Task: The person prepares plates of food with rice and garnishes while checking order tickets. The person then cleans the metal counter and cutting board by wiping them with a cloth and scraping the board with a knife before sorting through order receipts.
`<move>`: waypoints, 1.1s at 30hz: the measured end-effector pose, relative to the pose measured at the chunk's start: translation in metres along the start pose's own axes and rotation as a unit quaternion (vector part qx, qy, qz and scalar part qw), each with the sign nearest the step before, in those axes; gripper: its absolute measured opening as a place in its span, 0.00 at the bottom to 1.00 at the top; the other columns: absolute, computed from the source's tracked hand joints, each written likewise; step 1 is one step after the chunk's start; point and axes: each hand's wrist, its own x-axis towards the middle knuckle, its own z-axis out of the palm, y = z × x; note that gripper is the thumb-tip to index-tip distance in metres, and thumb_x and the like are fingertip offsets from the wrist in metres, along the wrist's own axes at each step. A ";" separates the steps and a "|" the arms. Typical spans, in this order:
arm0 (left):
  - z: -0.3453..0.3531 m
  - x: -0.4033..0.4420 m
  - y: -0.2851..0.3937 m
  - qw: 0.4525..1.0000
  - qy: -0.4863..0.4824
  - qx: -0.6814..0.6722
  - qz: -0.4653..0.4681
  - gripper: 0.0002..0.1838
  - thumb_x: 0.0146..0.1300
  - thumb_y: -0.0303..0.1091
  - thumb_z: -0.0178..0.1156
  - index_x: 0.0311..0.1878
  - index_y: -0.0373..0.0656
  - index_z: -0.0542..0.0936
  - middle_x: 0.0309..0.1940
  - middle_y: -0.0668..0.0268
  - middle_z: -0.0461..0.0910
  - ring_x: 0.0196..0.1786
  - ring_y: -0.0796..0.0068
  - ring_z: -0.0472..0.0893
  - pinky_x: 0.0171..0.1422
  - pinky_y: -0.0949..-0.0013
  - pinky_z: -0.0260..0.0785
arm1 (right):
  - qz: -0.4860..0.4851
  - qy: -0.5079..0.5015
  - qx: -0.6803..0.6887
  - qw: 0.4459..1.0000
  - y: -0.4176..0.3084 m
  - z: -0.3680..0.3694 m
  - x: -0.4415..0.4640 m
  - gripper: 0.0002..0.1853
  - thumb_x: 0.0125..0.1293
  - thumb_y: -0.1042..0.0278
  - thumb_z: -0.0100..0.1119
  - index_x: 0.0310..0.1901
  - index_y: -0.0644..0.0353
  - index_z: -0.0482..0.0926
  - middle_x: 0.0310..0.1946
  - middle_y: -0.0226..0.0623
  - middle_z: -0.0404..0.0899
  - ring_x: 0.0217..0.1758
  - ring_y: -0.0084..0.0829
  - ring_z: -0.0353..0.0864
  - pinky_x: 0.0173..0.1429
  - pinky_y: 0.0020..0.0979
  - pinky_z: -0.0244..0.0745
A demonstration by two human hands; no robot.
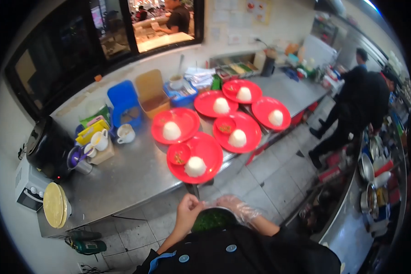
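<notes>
My left hand (189, 211) is bare and closed, its fingertips pinching the edge of a clear plastic glove (245, 212). That glove covers my right hand (230, 202), whose fingers are blurred under the film. Close to my body, just below both hands, is a bowl of chopped greens (212, 220), its near side hidden by my dark jacket. Beyond it, several red plates (205, 150) stand on the steel counter (123, 176), each with a white mound of rice (195, 166). Small red bowls (179, 154) sit on some of the plates.
Blue and tan bins (123, 98), cups (125, 133) and a black cooker (48, 146) line the wall side. Round yellow lids (55, 205) lie at the left end. Co-workers in dark clothes (351, 105) stand at right, by shelves of pans (366, 169). A green extinguisher (86, 245) is on the floor.
</notes>
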 end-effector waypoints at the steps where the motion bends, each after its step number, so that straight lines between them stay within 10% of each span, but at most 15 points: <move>1: 0.004 -0.001 0.008 0.997 -0.023 -0.066 -0.028 0.07 0.57 0.24 0.54 0.40 0.39 0.71 0.26 0.70 0.72 0.29 0.85 0.71 0.33 0.82 0.63 | 0.018 -0.003 0.077 0.997 -0.007 0.000 -0.009 0.12 0.61 0.60 0.53 0.34 0.61 0.78 0.27 0.29 0.77 0.27 0.17 0.72 0.31 0.24 0.67; 6: 0.001 0.014 -0.020 0.971 -0.217 -0.097 -0.021 0.18 0.59 0.30 0.44 0.50 0.35 0.72 0.43 0.59 0.75 0.48 0.74 0.73 0.57 0.73 0.61 | -0.122 -0.018 -0.081 0.989 0.010 -0.004 -0.019 0.12 0.60 0.63 0.53 0.37 0.63 0.78 0.33 0.38 0.79 0.34 0.26 0.76 0.40 0.29 0.70; 9: 0.004 0.008 -0.019 0.934 -0.275 -0.170 -0.150 0.21 0.65 0.37 0.40 0.52 0.34 0.73 0.51 0.58 0.73 0.54 0.72 0.71 0.62 0.73 0.57 | -0.024 -0.072 -0.114 0.991 0.064 -0.004 0.007 0.17 0.57 0.67 0.53 0.47 0.65 0.74 0.39 0.48 0.78 0.41 0.40 0.77 0.48 0.36 0.69; 12: -0.002 -0.001 -0.042 0.949 -0.257 -0.090 -0.159 0.22 0.68 0.43 0.42 0.54 0.34 0.71 0.50 0.60 0.74 0.53 0.74 0.70 0.60 0.75 0.58 | -0.114 0.129 -0.338 0.925 0.106 -0.003 0.075 0.30 0.52 0.72 0.52 0.59 0.65 0.61 0.55 0.53 0.66 0.58 0.51 0.64 0.60 0.42 0.61; 17: -0.022 -0.010 -0.059 0.951 -0.140 0.079 -0.263 0.24 0.68 0.46 0.43 0.50 0.32 0.73 0.44 0.61 0.76 0.47 0.77 0.72 0.53 0.74 0.63 | -0.036 -0.019 -0.517 0.855 0.054 -0.017 0.159 0.30 0.52 0.73 0.50 0.60 0.57 0.63 0.65 0.43 0.54 0.70 0.45 0.46 0.65 0.59 0.48; 24: -0.061 -0.021 -0.127 0.945 0.168 -0.006 -0.282 0.24 0.67 0.46 0.44 0.46 0.30 0.74 0.38 0.59 0.78 0.36 0.70 0.79 0.42 0.70 0.72 | -0.189 0.125 -0.396 0.890 0.129 -0.023 0.111 0.21 0.61 0.66 0.43 0.57 0.55 0.66 0.63 0.36 0.58 0.70 0.35 0.46 0.64 0.55 0.52; 29: -0.039 0.015 -0.222 0.912 0.085 -0.060 -0.398 0.24 0.68 0.46 0.41 0.56 0.36 0.66 0.47 0.57 0.74 0.46 0.64 0.77 0.46 0.62 0.72 | -0.039 0.199 -0.194 0.960 0.148 -0.088 0.016 0.24 0.60 0.63 0.49 0.58 0.61 0.63 0.56 0.44 0.64 0.59 0.42 0.64 0.59 0.42 0.62; 31: -0.009 0.045 -0.262 0.889 0.058 -0.084 -0.447 0.25 0.68 0.47 0.40 0.60 0.38 0.61 0.54 0.56 0.68 0.53 0.60 0.73 0.53 0.54 0.69 | 0.108 0.420 -0.211 0.876 0.173 -0.107 0.005 0.31 0.55 0.54 0.55 0.58 0.61 0.62 0.49 0.47 0.70 0.50 0.46 0.72 0.55 0.41 0.66; 33: 0.037 0.087 -0.293 0.881 0.064 -0.082 -0.461 0.25 0.68 0.47 0.38 0.61 0.39 0.59 0.58 0.54 0.64 0.57 0.56 0.69 0.57 0.50 0.66 | 0.196 0.369 -0.202 0.886 0.180 -0.142 -0.004 0.33 0.53 0.53 0.57 0.58 0.60 0.63 0.46 0.47 0.72 0.48 0.47 0.73 0.54 0.40 0.68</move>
